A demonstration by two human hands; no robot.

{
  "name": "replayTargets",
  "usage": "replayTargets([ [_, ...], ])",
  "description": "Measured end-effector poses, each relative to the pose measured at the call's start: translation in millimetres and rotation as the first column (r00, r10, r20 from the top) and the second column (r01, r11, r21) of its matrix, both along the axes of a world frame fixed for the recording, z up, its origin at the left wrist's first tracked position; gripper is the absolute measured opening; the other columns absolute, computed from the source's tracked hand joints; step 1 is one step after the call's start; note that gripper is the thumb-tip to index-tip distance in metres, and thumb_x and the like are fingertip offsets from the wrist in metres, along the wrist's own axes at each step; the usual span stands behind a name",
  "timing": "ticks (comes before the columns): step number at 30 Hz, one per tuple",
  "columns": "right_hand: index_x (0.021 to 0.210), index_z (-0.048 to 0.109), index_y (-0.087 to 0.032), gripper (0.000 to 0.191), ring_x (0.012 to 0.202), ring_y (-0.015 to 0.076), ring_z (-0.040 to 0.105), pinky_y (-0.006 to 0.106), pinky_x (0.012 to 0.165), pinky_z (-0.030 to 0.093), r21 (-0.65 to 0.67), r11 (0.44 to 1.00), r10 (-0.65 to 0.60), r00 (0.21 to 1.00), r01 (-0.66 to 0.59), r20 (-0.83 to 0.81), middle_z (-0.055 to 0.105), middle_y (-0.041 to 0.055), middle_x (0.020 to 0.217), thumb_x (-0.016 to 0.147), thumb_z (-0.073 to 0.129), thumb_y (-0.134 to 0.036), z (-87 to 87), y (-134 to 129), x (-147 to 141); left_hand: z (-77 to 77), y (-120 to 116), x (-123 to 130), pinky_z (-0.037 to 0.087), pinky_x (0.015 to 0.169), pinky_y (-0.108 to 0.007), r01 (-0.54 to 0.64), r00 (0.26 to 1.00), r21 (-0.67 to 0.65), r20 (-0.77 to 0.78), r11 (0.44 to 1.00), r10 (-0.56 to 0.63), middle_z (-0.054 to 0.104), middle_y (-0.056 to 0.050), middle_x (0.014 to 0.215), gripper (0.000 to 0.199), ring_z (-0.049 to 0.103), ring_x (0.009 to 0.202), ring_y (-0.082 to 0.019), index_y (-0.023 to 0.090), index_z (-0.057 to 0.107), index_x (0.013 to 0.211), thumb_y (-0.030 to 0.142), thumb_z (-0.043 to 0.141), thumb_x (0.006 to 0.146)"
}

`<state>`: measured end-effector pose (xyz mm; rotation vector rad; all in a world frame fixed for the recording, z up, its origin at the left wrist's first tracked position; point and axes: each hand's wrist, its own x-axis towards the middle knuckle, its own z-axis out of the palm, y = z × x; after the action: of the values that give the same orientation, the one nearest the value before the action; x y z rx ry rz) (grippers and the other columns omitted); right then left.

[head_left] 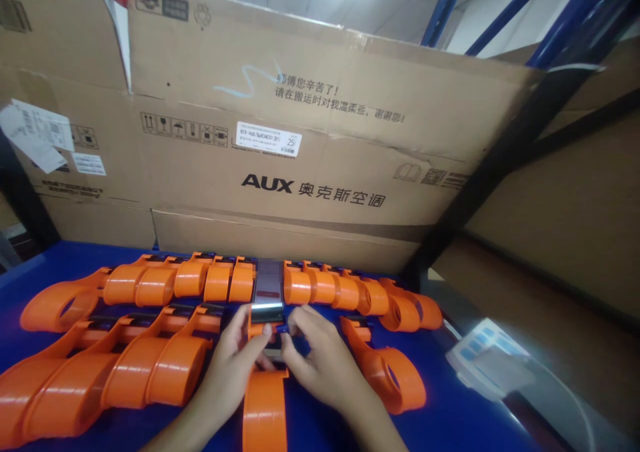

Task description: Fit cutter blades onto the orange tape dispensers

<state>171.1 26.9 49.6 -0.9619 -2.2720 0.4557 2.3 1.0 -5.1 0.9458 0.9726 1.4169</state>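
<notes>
I see the orange dispenser point(265, 389) at near middle, its frame gripped by the left hand point(239, 345), its blue knob point(281, 329) pinched by the right hand point(313, 352), seemingly light, stiff plastic, safest held by its round handle point(265, 419).

Held dispenser point(265, 409): smooth orange plastic, glossy, light reflected along curve. Cutter strip point(267, 313): toothed, shiny, metallic-looking. Small blue part point(281, 329): finish blurred. Dispensers in rows point(123, 285): same sleek plastic, highlights shown. Tabletop point(310, 432): smooth blue, material not made out. Backing panel point(200, 179): matt cardboard, creased. Label point(267, 139): white, paper-like. Clear packet point(490, 359): plastic-looking, shiny.
</notes>
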Motion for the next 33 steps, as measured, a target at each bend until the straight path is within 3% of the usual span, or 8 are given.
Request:
replayTargets([
  [5, 0.08, 0.048, -0.023, 0.015, 0.077, 0.0186, 0.055, 0.027, 0.067, 0.044, -0.016, 1.0, 0.011, 1.0, -0.011, -0.009, 0.057, 0.0023, 0.082, 0.094, 0.051, -0.023, 1.8, -1, 3, 2.4, -3, 0, 0.058, 0.062, -0.029, -0.003, 0.999, -0.023, 0.043, 1.0, 0.004, 0.072, -0.004, 0.089, 0.042, 0.066, 0.06, -0.016, 0.021, 0.066, 0.113, 0.044, 0.077, 0.08],
  [9, 0.09, 0.051, -0.024, 0.01, 0.08, 0.0188, 0.058, 0.029, 0.073, 0.047, -0.088, 0.996, -0.014, 0.984, -0.002, -0.175, 0.06, 0.0026, 0.088, 0.097, 0.052, -0.03, -1.2, -1, 6, 9.4, -7, 0, 0.057, 0.062, -0.027, 0.013, 0.989, -0.047, 0.151, 0.999, -0.005, 0.072, -0.004, 0.086, 0.042, 0.066, 0.061, -0.014, 0.02, 0.065, 0.118, 0.039, 0.076, 0.082],
  [12, 0.107, 0.054, -0.024, 0.016, 0.087, 0.0193, 0.063, 0.031, 0.082, 0.051, -0.232, 0.973, -0.072, 0.923, -0.019, -0.379, 0.064, 0.0029, 0.094, 0.101, 0.048, -0.037, -2.6, 0, 4, 13.9, -7, 0, 0.057, 0.059, -0.028, 0.037, 0.975, -0.096, 0.222, 0.995, -0.015, 0.074, -0.005, 0.087, 0.064, 0.067, 0.058, -0.015, 0.023, 0.054, 0.137, 0.038, 0.079, 0.079],
  [17, 0.127, 0.059, -0.027, 0.034, 0.118, 0.0258, 0.06, 0.04, 0.098, 0.049, -0.442, 0.862, -0.013, 0.86, -0.25, -0.511, 0.067, 0.007, 0.117, 0.099, 0.05, -0.045, 2.6, 1, -1, 18.2, -13, 4, 0.059, 0.057, -0.035, 0.186, 0.939, -0.121, 0.313, 0.975, -0.141, 0.075, -0.011, 0.099, 0.093, 0.073, 0.058, -0.022, 0.029, 0.033, 0.153, 0.037, 0.083, 0.075],
  [20, 0.121, 0.061, -0.027, 0.033, 0.113, 0.0264, 0.063, 0.04, 0.095, 0.051, -0.475, 0.809, 0.019, 0.823, -0.347, -0.568, 0.068, 0.0074, 0.116, 0.097, 0.054, -0.048, 3.0, 3, 0, 20.2, -20, 6, 0.061, 0.069, -0.043, 0.289, 0.909, -0.084, 0.338, 0.954, -0.245, 0.069, -0.015, 0.125, 0.086, 0.077, 0.074, -0.028, 0.034, 0.037, 0.15, 0.033, 0.082, 0.078],
  [24, 0.118, 0.057, -0.026, 0.032, 0.098, 0.0217, 0.064, 0.033, 0.085, 0.052, -0.496, 0.812, -0.028, 0.829, -0.308, -0.559, 0.067, 0.0045, 0.104, 0.093, 0.062, -0.045, -3.2, 5, 3, 20.1, -24, 6, 0.06, 0.082, -0.044, 0.377, 0.881, -0.028, 0.318, 0.926, -0.349, 0.062, -0.015, 0.136, 0.073, 0.075, 0.096, -0.033, 0.031, 0.052, 0.139, 0.027, 0.085, 0.074],
  [29, 0.111, 0.055, -0.024, 0.031, 0.082, 0.0168, 0.059, 0.026, 0.071, 0.05, -0.514, 0.828, -0.051, 0.882, -0.225, -0.468, 0.061, 0.0013, 0.093, 0.092, 0.066, -0.045, -9.7, 5, -3, 16.8, -19, 6, 0.062, 0.072, -0.041, 0.286, 0.929, -0.036, 0.256, 0.958, -0.268, 0.067, -0.016, 0.127, 0.045, 0.074, 0.096, -0.033, 0.022, 0.062, 0.125, 0.045, 0.07, 0.087],
  [33, 0.107, 0.055, -0.024, 0.03, 0.082, 0.0163, 0.058, 0.026, 0.07, 0.049, -0.524, 0.825, -0.075, 0.878, -0.212, -0.472, 0.06, 0.0009, 0.091, 0.091, 0.067, -0.046, -11.6, 3, -9, 16.6, -14, 4, 0.062, 0.078, -0.04, 0.235, 0.953, -0.031, 0.202, 0.972, -0.224, 0.069, -0.013, 0.125, 0.041, 0.071, 0.102, -0.032, 0.021, 0.065, 0.12, 0.046, 0.069, 0.088],
])
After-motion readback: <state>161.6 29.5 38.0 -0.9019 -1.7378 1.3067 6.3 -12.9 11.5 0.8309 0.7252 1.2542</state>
